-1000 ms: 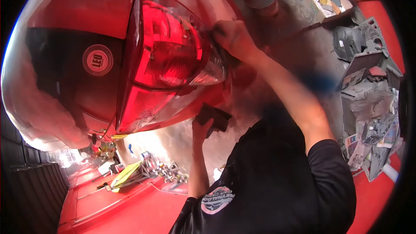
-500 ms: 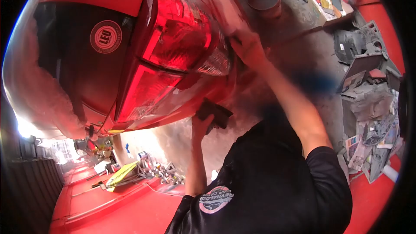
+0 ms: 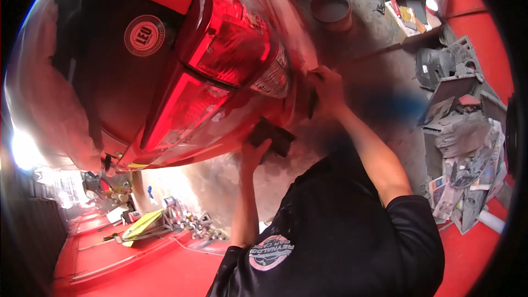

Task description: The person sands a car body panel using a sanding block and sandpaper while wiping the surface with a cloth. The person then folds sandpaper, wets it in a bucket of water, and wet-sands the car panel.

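A: Left hand (image 3: 253, 155)?
B: Closed round a dark block (image 3: 278, 138), mid-frame, below the tail lamp (image 3: 236, 49). Block matte, near-black, boxy. Long axis slants upper left to lower right.
A: Right hand (image 3: 331, 91)?
B: Right of centre, beside the red car panel (image 3: 297, 33); contact unclear. Fingers curled shut on a thin dark piece (image 3: 313, 103), seen edge-on, long axis near vertical, free end pointing down the frame.

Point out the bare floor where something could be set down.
Pale bare floor lies between the red car, the bare left forearm and the jumbled small containers. Another grey concrete patch separates the round dark bucket from the cluttered pale box. Crowded at right: a heap of grey-dusted parts and newspapers.
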Demonstrator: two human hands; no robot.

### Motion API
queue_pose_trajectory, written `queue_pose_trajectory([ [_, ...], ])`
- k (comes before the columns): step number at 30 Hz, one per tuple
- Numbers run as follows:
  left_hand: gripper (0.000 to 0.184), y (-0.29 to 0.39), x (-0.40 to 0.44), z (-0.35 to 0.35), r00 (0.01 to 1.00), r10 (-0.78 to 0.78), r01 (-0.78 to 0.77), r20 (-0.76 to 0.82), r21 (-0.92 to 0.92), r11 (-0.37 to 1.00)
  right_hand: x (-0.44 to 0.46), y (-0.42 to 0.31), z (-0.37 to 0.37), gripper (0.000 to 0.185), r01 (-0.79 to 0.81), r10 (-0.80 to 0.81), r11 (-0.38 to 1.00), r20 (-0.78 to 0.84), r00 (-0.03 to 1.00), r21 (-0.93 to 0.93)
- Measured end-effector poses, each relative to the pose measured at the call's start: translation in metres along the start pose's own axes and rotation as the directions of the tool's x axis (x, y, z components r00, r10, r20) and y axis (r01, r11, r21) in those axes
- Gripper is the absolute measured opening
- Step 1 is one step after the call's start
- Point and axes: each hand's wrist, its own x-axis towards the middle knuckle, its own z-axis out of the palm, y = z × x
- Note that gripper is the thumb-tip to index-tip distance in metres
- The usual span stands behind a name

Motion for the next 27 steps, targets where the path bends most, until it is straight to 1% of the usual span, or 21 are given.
queue_pose_trajectory([
  [1,0.053,0.007,0.001,0.005,1.000,-0.015,0.014,-0.009,-0.040,0.999,0.002,-0.001,-0.008,0.019,-0.150,0.150,0.986,0.014,0.989,0.078],
  [2,0.053,0.000,0.003,0.009,1.000,-0.016,0.016,-0.008,-0.053,0.998,0.005,-0.002,-0.013,0.019,-0.148,0.147,0.987,0.017,0.989,0.066],
  [4,0.054,-0.011,0.008,0.015,1.000,-0.007,0.011,0.029,-0.118,0.993,0.015,-0.006,-0.021,0.023,-0.272,0.264,0.933,0.064,0.962,0.234],
  [8,0.054,-0.003,0.005,0.027,0.999,0.019,-0.012,0.050,-0.130,0.991,0.026,0.011,-0.011,0.021,-0.280,0.282,0.914,0.039,0.959,0.293],
  [10,0.053,-0.003,0.002,0.027,0.996,-0.029,0.034,0.083,-0.060,0.998,0.030,0.018,-0.006,0.018,-0.430,0.442,0.735,0.110,0.890,0.525],
  [11,0.053,-0.009,0.001,0.026,0.996,-0.033,0.038,0.085,-0.058,0.998,0.032,0.022,-0.004,0.018,-0.434,0.447,0.732,0.110,0.888,0.525],
  [13,0.053,-0.022,0.002,0.021,0.996,-0.054,0.052,0.071,0.026,0.998,0.037,0.027,0.002,0.015,-0.485,0.480,0.682,0.165,0.861,0.547],
  [14,0.053,-0.028,0.000,0.019,0.996,-0.056,0.054,0.071,0.031,0.998,0.038,0.030,0.006,0.015,-0.487,0.482,0.678,0.166,0.860,0.550],
  [16,0.053,-0.030,-0.004,0.015,0.998,0.070,-0.070,0.003,-0.052,0.996,0.040,0.035,0.016,0.016,-0.426,0.475,0.620,0.118,0.872,0.659],
  [17,0.053,-0.031,-0.007,0.012,0.998,0.067,-0.066,0.005,-0.048,0.997,0.043,0.042,0.019,0.016,-0.428,0.478,0.617,0.118,0.870,0.660],
  [18,0.051,-0.035,-0.009,0.009,1.000,-0.009,0.010,0.007,-0.079,0.997,0.046,0.049,0.021,0.014,-0.320,0.362,0.753,0.044,0.931,0.576],
  [19,0.050,-0.039,-0.012,0.007,0.996,-0.087,0.088,0.011,-0.111,0.990,0.047,0.057,0.023,0.012,-0.198,0.230,0.859,-0.011,0.973,0.471],
  [20,0.050,-0.043,-0.014,0.006,0.996,-0.093,0.093,0.012,-0.111,0.989,0.048,0.064,0.023,0.012,-0.203,0.234,0.859,-0.009,0.972,0.470],
  [22,0.056,-0.051,-0.011,0.006,0.996,-0.082,0.074,-0.041,-0.165,0.984,0.054,0.056,0.020,0.010,-0.340,0.372,0.783,0.045,0.927,0.522],
  [23,0.056,-0.055,-0.010,0.007,0.996,-0.083,0.076,-0.038,-0.169,0.983,0.058,0.054,0.017,0.010,-0.341,0.373,0.785,0.044,0.927,0.517],
  [25,0.055,-0.058,-0.008,0.009,0.988,-0.157,0.153,0.001,-0.230,0.961,0.068,0.066,0.009,0.009,-0.350,0.336,0.859,0.105,0.936,0.374],
  [26,0.055,-0.061,-0.006,0.009,0.987,-0.159,0.155,0.002,-0.229,0.961,0.075,0.073,0.004,0.009,-0.353,0.338,0.858,0.105,0.935,0.373],
  [27,0.053,-0.071,-0.003,0.009,0.983,-0.184,0.181,0.008,-0.214,0.960,0.083,0.090,-0.001,0.012,0.024,-0.021,0.999,0.101,0.995,-0.036],
])
